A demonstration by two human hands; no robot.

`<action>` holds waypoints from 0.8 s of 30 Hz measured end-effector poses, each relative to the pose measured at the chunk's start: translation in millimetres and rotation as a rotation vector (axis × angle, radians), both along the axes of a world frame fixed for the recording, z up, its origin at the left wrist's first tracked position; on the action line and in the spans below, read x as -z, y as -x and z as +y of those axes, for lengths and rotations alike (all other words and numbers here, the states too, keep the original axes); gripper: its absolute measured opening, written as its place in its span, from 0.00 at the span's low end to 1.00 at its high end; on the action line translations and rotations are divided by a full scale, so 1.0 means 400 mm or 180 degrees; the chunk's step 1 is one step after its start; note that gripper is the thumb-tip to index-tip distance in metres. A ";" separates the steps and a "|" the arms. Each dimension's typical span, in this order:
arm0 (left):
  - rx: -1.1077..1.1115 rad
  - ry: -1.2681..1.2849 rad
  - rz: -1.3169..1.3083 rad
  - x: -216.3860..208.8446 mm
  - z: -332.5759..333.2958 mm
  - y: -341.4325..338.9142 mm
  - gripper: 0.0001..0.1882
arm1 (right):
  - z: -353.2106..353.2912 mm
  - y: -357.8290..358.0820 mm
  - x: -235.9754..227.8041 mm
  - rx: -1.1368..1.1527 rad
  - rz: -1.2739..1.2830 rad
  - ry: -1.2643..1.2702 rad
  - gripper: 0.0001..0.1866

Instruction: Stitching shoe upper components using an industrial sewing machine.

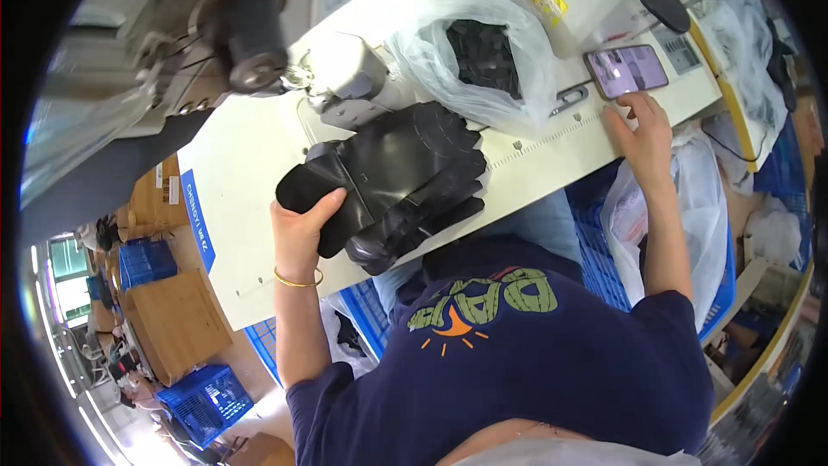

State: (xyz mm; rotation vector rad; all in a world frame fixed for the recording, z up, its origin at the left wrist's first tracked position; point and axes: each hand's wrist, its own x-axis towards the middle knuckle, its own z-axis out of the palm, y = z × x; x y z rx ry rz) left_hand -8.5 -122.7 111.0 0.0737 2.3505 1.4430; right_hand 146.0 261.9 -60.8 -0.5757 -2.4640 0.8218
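Black leather pieces (405,181) under left hand (300,229); right hand (642,125) touching phone (627,70).

You wear a dark navy T-shirt (535,362) with short sleeves. The sleeves end above your elbows, so both forearms are bare. On the chest of the shirt there is a print (487,298): big rounded green letters with dark stripes inside them, and below them an orange shape with short orange rays around it. On your left wrist you have a thin gold bangle (297,280); it is a plain narrow ring. Your left hand (302,229) and your right hand (642,125) have no gloves. I see no ring or watch on them.
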 end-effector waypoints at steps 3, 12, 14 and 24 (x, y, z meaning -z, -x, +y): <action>-0.0306 -0.0833 0.0638 0.314 0.286 0.049 0.11 | 0.272 0.226 0.018 -0.0360 0.0871 -0.0611 0.09; -0.0318 -0.1806 0.0497 0.185 0.249 -0.046 0.10 | -0.198 0.121 -0.151 -0.3854 -0.0782 0.3006 0.10; -0.0131 -0.2307 0.0304 0.168 0.264 -0.058 0.11 | -0.240 0.112 -0.158 -0.3621 -0.1136 0.4496 0.17; 0.0032 -0.2041 0.0499 0.158 0.286 -0.089 0.10 | -0.255 0.171 -0.205 -0.2271 0.0338 0.3664 0.13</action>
